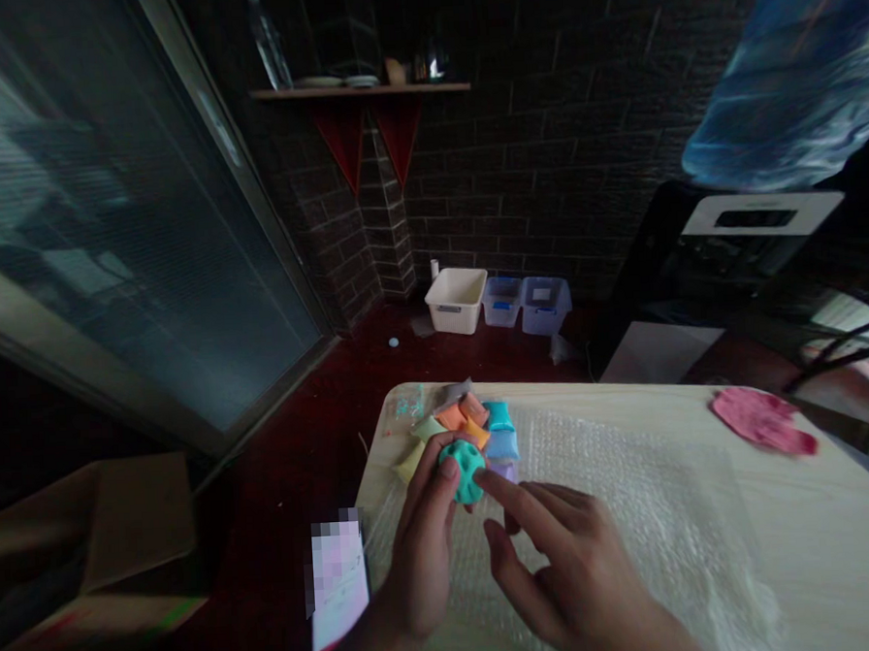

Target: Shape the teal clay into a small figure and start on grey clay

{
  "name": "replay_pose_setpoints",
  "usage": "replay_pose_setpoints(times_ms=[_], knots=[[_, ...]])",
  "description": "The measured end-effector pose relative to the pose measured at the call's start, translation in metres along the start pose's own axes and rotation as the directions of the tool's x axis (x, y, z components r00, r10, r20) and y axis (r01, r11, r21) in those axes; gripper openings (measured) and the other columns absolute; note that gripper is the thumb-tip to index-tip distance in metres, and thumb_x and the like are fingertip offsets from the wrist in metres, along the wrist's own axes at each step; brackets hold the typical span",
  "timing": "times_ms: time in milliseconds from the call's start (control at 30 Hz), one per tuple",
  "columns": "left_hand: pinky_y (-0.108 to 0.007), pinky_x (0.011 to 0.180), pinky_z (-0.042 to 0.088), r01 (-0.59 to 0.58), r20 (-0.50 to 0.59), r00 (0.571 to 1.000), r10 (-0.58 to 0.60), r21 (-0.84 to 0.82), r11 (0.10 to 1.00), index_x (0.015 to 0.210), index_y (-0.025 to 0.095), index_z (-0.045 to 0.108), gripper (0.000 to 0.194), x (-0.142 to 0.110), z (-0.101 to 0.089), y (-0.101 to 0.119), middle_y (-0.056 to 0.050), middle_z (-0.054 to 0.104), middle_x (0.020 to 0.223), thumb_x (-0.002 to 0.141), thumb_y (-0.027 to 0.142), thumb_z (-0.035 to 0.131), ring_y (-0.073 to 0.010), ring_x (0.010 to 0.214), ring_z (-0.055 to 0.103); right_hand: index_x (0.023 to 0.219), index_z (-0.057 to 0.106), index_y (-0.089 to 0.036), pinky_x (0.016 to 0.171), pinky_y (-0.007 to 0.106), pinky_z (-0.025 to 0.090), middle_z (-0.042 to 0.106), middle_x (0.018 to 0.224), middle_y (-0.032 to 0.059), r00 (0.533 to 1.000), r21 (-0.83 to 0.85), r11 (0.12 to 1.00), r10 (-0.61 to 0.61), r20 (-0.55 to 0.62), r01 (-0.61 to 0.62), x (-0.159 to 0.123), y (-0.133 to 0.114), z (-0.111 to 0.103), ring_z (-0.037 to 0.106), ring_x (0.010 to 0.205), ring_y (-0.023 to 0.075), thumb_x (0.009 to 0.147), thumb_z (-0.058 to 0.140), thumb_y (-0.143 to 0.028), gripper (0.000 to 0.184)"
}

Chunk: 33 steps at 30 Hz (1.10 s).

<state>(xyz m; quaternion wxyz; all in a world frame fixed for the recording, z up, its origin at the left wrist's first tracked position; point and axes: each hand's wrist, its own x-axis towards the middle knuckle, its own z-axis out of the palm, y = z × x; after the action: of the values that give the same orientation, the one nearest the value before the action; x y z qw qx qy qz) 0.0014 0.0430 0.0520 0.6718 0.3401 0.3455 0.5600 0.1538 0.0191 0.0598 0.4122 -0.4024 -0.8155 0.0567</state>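
Note:
A round lump of green modelling clay [463,472], its surface pitted with several dents, is held in my left hand [426,545], thumb on the near side and fingers behind. From the right, the index fingertip of my right hand [563,552] touches the clay's edge. That hand's thumb stands apart and its other fingers are curled, with nothing visible in them. Just behind the clay lie several small packets in different colours, among them an orange packet [450,417], a light blue packet [502,445] and a yellow-green packet [411,461].
Bubble wrap [633,495] covers part of the pale table [845,527]. A crumpled pink cloth-like item [764,420] lies at the far right. A phone [338,583] is by the left edge. Beyond stand a white basket [457,302], plastic bins [545,305] and a water dispenser [756,216]. A cardboard box [135,521] sits left.

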Motion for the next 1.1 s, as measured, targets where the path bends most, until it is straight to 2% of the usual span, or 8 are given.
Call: replay_pose_setpoints(times_ms=[167,267,433,633,767,867,1000,1100], knots=[[-0.044,0.115,0.036,-0.009,-0.010,1.000,0.009,-0.008,1.000,0.121,0.024,0.068,0.034,0.000,-0.001,-0.001,-0.008,0.067,0.135,0.096,0.046,0.068,-0.0296,0.131,0.055,0.139,0.056,-0.016,0.057,0.036,0.057,0.074,0.080,0.0044,1.000,0.002,1.000,0.014,0.017,-0.014,-0.001,-0.001,0.001,0.071,0.062,0.0219,0.097,0.054,-0.017,0.042],[-0.043,0.113,0.037,-0.009,0.006,1.000,0.009,-0.035,0.999,0.123,0.025,0.068,0.033,0.001,0.000,0.001,-0.007,0.068,0.132,0.096,0.045,0.068,-0.0289,0.130,0.055,0.138,0.057,-0.016,0.057,0.036,0.057,0.074,0.079,0.0041,1.000,0.007,1.000,0.013,0.008,-0.013,0.000,-0.001,0.000,0.070,0.062,0.0215,0.097,0.054,-0.016,0.041],[-0.038,0.101,0.044,-0.033,0.032,0.999,0.035,-0.074,0.997,0.115,0.023,0.072,0.030,0.003,0.001,0.003,-0.007,0.072,0.121,0.091,0.040,0.070,-0.0284,0.122,0.058,0.139,0.056,-0.019,0.054,0.033,0.053,0.072,0.077,0.0023,1.000,0.041,0.999,0.027,0.004,-0.028,0.001,0.001,-0.002,0.067,0.058,0.0192,0.097,0.054,-0.016,0.043],[-0.032,0.075,0.048,-0.044,0.048,0.998,0.049,-0.096,0.994,0.113,0.019,0.074,0.027,0.007,0.001,0.006,-0.009,0.074,0.115,0.093,0.035,0.066,-0.0235,0.098,0.065,0.143,0.055,-0.022,0.055,0.028,0.051,0.068,0.075,-0.0021,0.994,0.180,0.980,0.093,-0.060,-0.081,-0.004,0.000,-0.004,0.062,0.054,0.0133,0.095,0.056,-0.013,0.048],[-0.037,0.090,0.052,-0.027,0.069,0.997,0.041,-0.193,0.981,0.115,0.020,0.075,0.026,0.012,0.004,0.009,-0.010,0.073,0.122,0.093,0.030,0.065,-0.0273,0.111,0.066,0.150,0.050,-0.024,0.053,0.025,0.051,0.068,0.073,-0.0031,0.990,0.249,0.961,0.134,-0.049,-0.118,-0.003,-0.006,-0.002,0.061,0.053,0.0125,0.095,0.056,-0.014,0.056],[-0.041,0.099,0.052,-0.023,0.068,0.997,0.039,-0.222,0.975,0.118,0.022,0.075,0.026,0.012,0.006,0.010,-0.010,0.073,0.125,0.094,0.027,0.066,-0.0297,0.121,0.064,0.158,0.041,-0.024,0.051,0.025,0.051,0.069,0.075,-0.0013,0.992,0.180,0.976,0.123,-0.008,-0.120,-0.001,-0.009,0.002,0.062,0.053,0.0140,0.096,0.054,-0.016,0.064],[-0.042,0.098,0.055,-0.026,0.055,0.998,0.038,-0.205,0.978,0.121,0.022,0.074,0.028,0.010,0.007,0.008,-0.010,0.073,0.127,0.093,0.024,0.069,-0.0282,0.114,0.068,0.164,0.034,-0.022,0.048,0.027,0.054,0.073,0.078,0.0023,0.993,0.072,0.991,0.113,0.014,-0.114,0.001,-0.007,0.006,0.065,0.053,0.0164,0.097,0.053,-0.018,0.069],[-0.043,0.100,0.055,-0.028,0.021,0.999,0.034,-0.227,0.973,0.123,0.024,0.072,0.031,0.009,0.007,0.007,-0.008,0.070,0.135,0.092,0.020,0.070,-0.0274,0.114,0.070,0.164,0.034,-0.021,0.044,0.025,0.054,0.074,0.078,0.0035,0.997,0.038,0.997,0.071,0.001,-0.071,-0.001,-0.003,0.008,0.065,0.050,0.0163,0.098,0.053,-0.018,0.069]])
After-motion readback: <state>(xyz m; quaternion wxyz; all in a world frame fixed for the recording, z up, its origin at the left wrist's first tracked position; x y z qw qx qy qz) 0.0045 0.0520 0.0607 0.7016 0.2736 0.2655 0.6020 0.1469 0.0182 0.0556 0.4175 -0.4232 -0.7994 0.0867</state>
